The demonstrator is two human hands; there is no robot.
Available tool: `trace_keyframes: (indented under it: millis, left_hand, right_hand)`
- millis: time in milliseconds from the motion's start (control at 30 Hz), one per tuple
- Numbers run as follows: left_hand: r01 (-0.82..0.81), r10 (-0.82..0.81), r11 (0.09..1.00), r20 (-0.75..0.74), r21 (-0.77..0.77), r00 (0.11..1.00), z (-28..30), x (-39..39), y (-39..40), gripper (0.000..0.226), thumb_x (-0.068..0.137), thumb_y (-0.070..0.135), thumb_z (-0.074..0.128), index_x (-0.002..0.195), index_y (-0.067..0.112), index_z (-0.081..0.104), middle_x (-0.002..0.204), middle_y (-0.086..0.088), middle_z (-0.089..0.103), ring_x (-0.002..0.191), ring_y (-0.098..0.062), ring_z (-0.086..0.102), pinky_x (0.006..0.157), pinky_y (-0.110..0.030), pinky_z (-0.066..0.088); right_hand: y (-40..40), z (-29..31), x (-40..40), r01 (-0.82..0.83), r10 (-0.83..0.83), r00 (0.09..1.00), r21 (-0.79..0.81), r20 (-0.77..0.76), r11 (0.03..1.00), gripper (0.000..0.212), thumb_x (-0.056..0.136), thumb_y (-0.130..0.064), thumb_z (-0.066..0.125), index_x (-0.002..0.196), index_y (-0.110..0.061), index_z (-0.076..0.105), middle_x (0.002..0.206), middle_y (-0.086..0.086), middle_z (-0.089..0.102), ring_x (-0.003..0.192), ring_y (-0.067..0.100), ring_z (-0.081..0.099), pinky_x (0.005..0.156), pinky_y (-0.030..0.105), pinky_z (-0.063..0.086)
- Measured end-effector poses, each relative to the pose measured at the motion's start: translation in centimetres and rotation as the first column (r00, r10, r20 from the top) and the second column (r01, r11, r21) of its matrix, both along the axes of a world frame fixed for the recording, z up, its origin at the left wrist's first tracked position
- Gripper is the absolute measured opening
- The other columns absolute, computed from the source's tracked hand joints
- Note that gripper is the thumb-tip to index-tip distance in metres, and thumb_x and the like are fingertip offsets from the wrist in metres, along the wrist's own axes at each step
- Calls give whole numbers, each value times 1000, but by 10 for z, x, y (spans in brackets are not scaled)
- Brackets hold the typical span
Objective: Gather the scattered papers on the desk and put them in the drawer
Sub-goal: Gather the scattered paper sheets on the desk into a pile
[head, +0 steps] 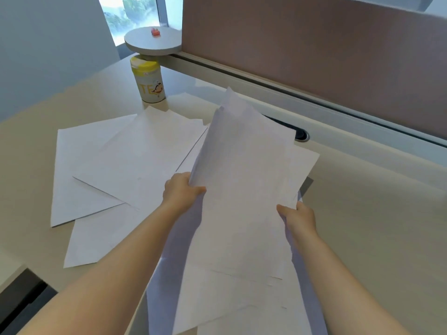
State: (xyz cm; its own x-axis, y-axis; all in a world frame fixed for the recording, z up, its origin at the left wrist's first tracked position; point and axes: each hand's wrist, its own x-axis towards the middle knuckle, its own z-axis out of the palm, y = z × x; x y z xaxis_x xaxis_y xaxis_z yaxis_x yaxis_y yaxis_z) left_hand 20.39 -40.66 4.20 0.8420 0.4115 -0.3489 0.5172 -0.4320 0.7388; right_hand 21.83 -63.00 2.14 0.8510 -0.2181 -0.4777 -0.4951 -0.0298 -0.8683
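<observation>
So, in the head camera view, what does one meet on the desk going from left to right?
Loose sheets lying flat → left hand → lifted stack of papers → right hand → bare desk surface.

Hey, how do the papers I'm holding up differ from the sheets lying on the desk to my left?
The held stack is lifted and tilted up off the desk, gripped by the left hand and right hand; the loose sheets lie flat, untouched. The held stack is roughly squared together, while the loose sheets are fanned at different angles, overlapping. Both are plain white paper of similar size.
</observation>
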Motion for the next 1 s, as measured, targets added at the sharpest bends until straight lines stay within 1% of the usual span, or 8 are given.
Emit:
trace_keyframes:
  millis: [133,200,333,467,567,667,800,1000]
  left_hand:
    - [150,-142,988,-153,41,978,-14,21,8,20,80,11,58,67,7,44,77,-10,50,77,-28,49,57,-29,35]
    - [180,-178,984,-161,-4,971,-17,25,8,12,82,9,55,75,6,46,73,-7,47,78,-27,49,54,-29,34]
    - [154,-162,984,-96,-89,982,-15,26,10,9,83,6,51,89,8,45,87,-10,49,81,-25,47,63,-31,36]
    - [4,-14,946,-29,-324,999,-4,12,20,31,80,12,61,107,11,45,97,-11,60,80,-28,58,68,-33,47]
    - [-30,-12,897,-91,-442,996,1,-9,33,29,83,15,60,108,0,54,95,-15,62,77,-25,59,72,-33,49]
    - [-131,76,914,-157,-383,985,-1,-36,46,19,75,12,63,89,1,60,77,-13,59,69,-27,56,66,-30,46]
    - [-241,215,964,-207,-111,954,-6,-72,51,25,54,24,54,76,13,60,107,-17,66,104,-37,58,91,-41,49]
    - [-342,325,931,-135,-127,936,-19,-97,42,7,76,3,55,81,9,54,111,-20,58,89,-36,59,66,-34,46]
  right_hand:
    - [5,-11,14,25,-28,996,-28,-86,999,20,80,5,53,66,-6,45,75,11,51,75,24,50,88,30,36]
    - [9,-12,17,8,-12,995,-41,-94,999,10,75,7,56,79,1,49,88,12,53,89,26,57,96,39,40]
    - [15,-7,22,56,-60,996,-62,-62,997,68,79,7,57,139,-5,27,146,12,34,132,31,38,106,38,33]
    - [19,-2,23,-45,39,998,-136,-44,990,29,82,10,47,107,-1,57,124,23,58,93,26,56,86,34,45]
    - [29,7,20,-164,157,985,-108,-65,981,28,84,11,45,103,-3,60,111,16,64,90,26,57,89,37,48]
    - [42,14,13,-306,298,949,-73,-103,949,27,87,9,44,108,0,58,101,9,60,90,26,57,78,31,50]
    - [59,7,-2,-416,401,906,-109,-133,903,12,82,0,46,84,-3,57,100,12,62,92,27,60,84,36,52]
    - [72,2,-25,-466,457,880,-54,-129,883,23,74,10,50,88,-8,50,104,18,57,88,27,56,83,40,52]
